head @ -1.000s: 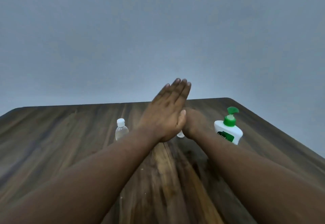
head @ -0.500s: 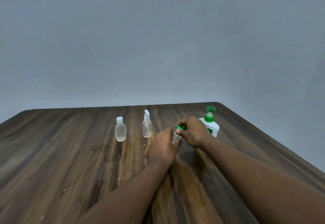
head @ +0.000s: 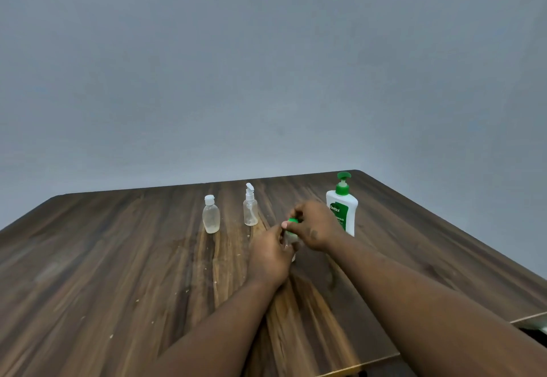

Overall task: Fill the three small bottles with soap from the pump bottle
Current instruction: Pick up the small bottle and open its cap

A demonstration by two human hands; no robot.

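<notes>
A small clear bottle [head: 290, 237] with a green cap [head: 293, 221] stands on the wooden table [head: 118, 273], mostly hidden between my hands. My left hand [head: 270, 253] grips its body. My right hand [head: 315, 225] closes its fingers on the green cap. To the left stand a squat clear bottle with a white flip cap [head: 211, 214] and a slim clear bottle with a white pump top [head: 250, 206], both upright and untouched. The white pump bottle with a green pump head [head: 342, 205] stands upright just behind and to the right of my right hand.
A grey wall [head: 266, 80] rises behind the table's far edge. The table's right edge [head: 444, 228] runs diagonally close to the pump bottle. Small crumbs dot the tabletop near the front left.
A second ago my palms were pressed together above the table. Both hands dropped onto the green-capped bottle, and the view has since tilted slightly upward while the hands keep their hold.
</notes>
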